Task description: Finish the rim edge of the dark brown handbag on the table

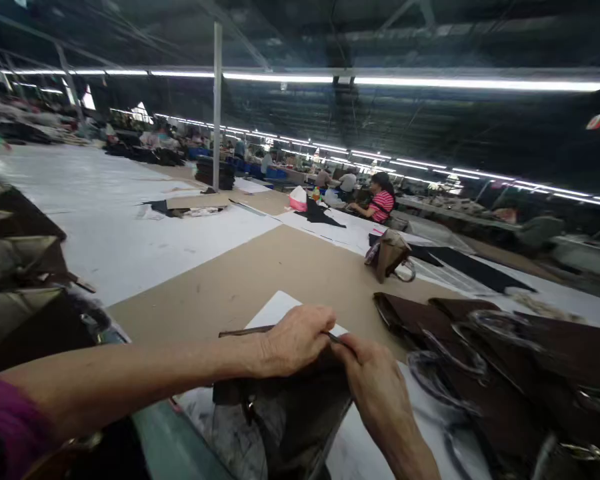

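Dark brown, a bag (307, 413) sits at a worktable's (280, 267) near edge, its upper rim pinched in a person's left hand (300, 339) and right hand (375, 375), held close together, beside more brown bags (535, 363) at right.

Dim overall, glaring overhead tube lights (470, 84), murky roof (290, 40), sheen on white tabletop (95, 187), blurred, stretched edges

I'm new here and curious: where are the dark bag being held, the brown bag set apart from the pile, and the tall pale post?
Dark bag (316, 407): head view, on its visible panel.
Brown bag (393, 252): head view, on its side.
Pale post (217, 107): head view, middle of its shaft.
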Demonstrator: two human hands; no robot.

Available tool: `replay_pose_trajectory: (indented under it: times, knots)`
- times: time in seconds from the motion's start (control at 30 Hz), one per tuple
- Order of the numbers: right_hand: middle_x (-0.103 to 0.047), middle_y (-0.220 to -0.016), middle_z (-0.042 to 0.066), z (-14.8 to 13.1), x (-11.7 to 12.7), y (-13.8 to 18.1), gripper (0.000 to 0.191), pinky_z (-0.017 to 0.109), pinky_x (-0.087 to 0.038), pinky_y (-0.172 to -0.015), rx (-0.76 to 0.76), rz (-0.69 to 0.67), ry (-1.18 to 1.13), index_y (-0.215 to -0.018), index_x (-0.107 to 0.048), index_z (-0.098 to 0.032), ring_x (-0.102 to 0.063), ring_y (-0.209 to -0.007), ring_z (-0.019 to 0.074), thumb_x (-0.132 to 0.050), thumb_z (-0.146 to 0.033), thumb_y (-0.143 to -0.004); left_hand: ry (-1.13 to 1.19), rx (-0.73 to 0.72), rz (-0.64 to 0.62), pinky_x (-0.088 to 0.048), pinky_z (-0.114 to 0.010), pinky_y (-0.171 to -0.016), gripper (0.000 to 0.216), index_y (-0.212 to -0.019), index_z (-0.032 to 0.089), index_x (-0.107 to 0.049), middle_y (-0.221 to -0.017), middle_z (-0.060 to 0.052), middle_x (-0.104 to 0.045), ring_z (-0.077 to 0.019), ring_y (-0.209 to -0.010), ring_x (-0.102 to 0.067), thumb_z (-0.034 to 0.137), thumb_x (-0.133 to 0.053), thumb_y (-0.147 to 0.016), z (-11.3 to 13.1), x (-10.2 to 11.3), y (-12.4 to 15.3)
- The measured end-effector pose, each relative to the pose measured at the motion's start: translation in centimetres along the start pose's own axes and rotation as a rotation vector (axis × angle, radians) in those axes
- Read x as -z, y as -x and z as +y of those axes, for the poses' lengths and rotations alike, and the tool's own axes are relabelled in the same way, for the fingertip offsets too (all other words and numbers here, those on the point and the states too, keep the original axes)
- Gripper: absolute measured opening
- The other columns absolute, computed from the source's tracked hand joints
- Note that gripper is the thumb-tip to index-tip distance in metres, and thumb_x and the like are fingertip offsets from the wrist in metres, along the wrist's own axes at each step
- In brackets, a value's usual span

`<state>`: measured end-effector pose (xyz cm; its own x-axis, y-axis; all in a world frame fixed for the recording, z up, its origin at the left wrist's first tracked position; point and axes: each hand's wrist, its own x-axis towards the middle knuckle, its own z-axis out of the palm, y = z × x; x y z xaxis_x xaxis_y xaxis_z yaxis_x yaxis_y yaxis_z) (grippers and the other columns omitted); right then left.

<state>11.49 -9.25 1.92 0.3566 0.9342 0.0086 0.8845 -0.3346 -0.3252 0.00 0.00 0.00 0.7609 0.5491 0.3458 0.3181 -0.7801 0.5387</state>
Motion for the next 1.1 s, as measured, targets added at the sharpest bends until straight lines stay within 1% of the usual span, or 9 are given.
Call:
replay_pose_trajectory:
  times: [0.07,0.13,0.3,0.5,0.6,0.73,0.83,0.93,1.1]
  knots:
    - [-0.065,-0.082,0.004,-0.1,0.4,0.0,0.020,0.029,-0.030,-0.064,0.028,0.047,0.098,-0.084,-0.063,-0.027,-0.057,-0.083,0.0232,-0.043,-0.028,-0.084,0.021,-0.012,-0.028,-0.034,-0.023,-0.061,0.016,-0.075,0.020,-0.040,-0.072,0.002,-0.051,-0.0133,-0.069,-0.047,0.010,-0.045,-0.064,0.1,0.3,0.1]
    - [-0.065,-0.079,0.003,-0.1,0.6,-0.2,0.017,0.029,-0.029,-0.062,0.069,0.055,0.112,-0.083,-0.063,-0.027,-0.057,-0.081,0.0227,-0.047,-0.026,-0.081,0.035,-0.015,-0.048,-0.035,-0.023,-0.063,0.022,-0.081,0.020,-0.041,-0.077,0.002,-0.054,-0.0136,-0.073,-0.049,0.008,-0.045,-0.062,0.2,0.5,0.3]
    - [-0.060,-0.065,-0.003,0.2,0.4,-1.1,0.016,0.025,-0.028,-0.057,0.172,-0.057,-0.133,-0.071,-0.060,-0.025,-0.053,-0.067,0.0145,-0.046,-0.027,-0.078,0.027,0.029,-0.053,-0.036,-0.023,-0.064,0.032,-0.088,0.021,-0.042,-0.084,0.001,-0.056,-0.0139,-0.076,-0.049,0.006,-0.044,-0.059,-0.3,1.1,0.6]
    - [-0.054,-0.061,-0.004,0.6,0.4,-1.5,0.020,0.025,-0.028,-0.056,0.180,-0.086,-0.163,-0.069,-0.063,-0.025,-0.050,-0.064,0.0136,-0.045,-0.030,-0.077,0.013,0.137,-0.128,-0.036,-0.022,-0.059,0.021,-0.083,0.020,-0.047,-0.079,0.003,-0.054,-0.0139,-0.073,-0.049,0.013,-0.047,-0.063,-0.8,2.1,0.9]
    - [-0.054,-0.060,-0.004,0.6,0.5,-1.6,0.020,0.025,-0.027,-0.056,0.175,-0.087,-0.141,-0.069,-0.063,-0.026,-0.049,-0.063,0.0134,-0.045,-0.030,-0.077,0.018,0.099,-0.162,-0.036,-0.021,-0.060,0.020,-0.083,0.020,-0.049,-0.078,0.003,-0.055,-0.0138,-0.074,-0.050,0.013,-0.047,-0.065,-0.9,2.5,1.0]
    - [-0.056,-0.061,-0.001,0.3,0.3,-1.8,0.020,0.027,-0.027,-0.058,0.159,-0.040,-0.097,-0.067,-0.062,-0.024,-0.050,-0.066,0.0156,-0.045,-0.028,-0.076,-0.096,-0.012,-0.129,-0.039,-0.023,-0.067,0.024,-0.085,0.019,-0.053,-0.083,0.000,-0.058,-0.0150,-0.078,-0.052,0.008,-0.045,-0.065,-0.9,2.5,1.3]
    - [-0.057,-0.062,0.001,0.1,0.1,-1.7,0.021,0.028,-0.026,-0.058,0.140,-0.020,-0.068,-0.068,-0.063,-0.024,-0.050,-0.067,0.0174,-0.044,-0.029,-0.077,-0.119,0.110,-0.136,-0.039,-0.025,-0.063,0.016,-0.080,0.019,-0.058,-0.076,-0.002,-0.061,-0.0171,-0.074,-0.054,0.014,-0.048,-0.069,-0.5,2.4,1.1]
    - [-0.060,-0.067,0.002,0.1,0.2,-1.4,0.021,0.028,-0.027,-0.059,0.119,-0.010,-0.038,-0.072,-0.064,-0.025,-0.052,-0.071,0.0187,-0.044,-0.029,-0.077,-0.053,0.248,-0.150,-0.038,-0.025,-0.060,0.012,-0.077,0.020,-0.064,-0.069,-0.001,-0.062,-0.0177,-0.071,-0.055,0.021,-0.054,-0.070,0.0,2.5,0.7]
    - [-0.057,-0.062,-0.002,0.4,0.6,-1.5,0.020,0.027,-0.028,-0.059,0.183,-0.089,-0.120,-0.068,-0.061,-0.024,-0.052,-0.066,0.0165,-0.045,-0.030,-0.077,0.028,0.260,-0.149,-0.036,-0.021,-0.055,0.014,-0.073,0.017,-0.068,-0.058,0.001,-0.058,-0.0135,-0.062,-0.052,0.018,-0.055,-0.069,0.2,2.7,0.4]
